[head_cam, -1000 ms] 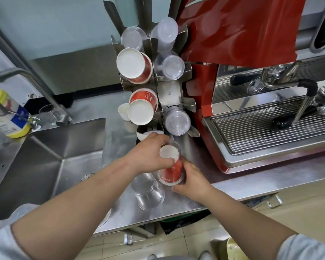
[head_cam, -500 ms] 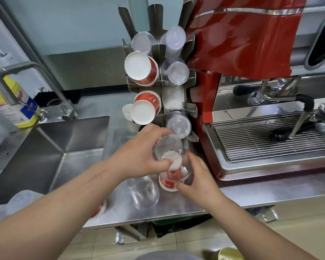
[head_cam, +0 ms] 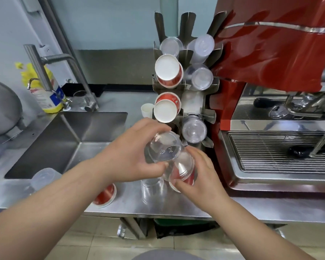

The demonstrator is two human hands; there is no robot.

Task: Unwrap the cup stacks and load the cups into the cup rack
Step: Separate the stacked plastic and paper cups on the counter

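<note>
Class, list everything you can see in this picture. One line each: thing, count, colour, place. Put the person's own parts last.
Cup rack: one, steel, counter centre.
Red paper cup stacks: two, left rack slots.
Clear cup stacks: four, other slots.
Espresso machine: one, red, right.
Sink: one, steel, left.
Tap: one, steel, behind sink.
Yellow bottle: one, beside tap.
Clear cup: one, in left hand.
Red paper cup: one, in right hand.
Left hand: grips clear cup.
Right hand: grips red paper cup.

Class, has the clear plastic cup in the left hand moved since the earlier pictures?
Yes. The clear plastic cup has lifted off the red paper cup, up toward the cup rack.
</note>
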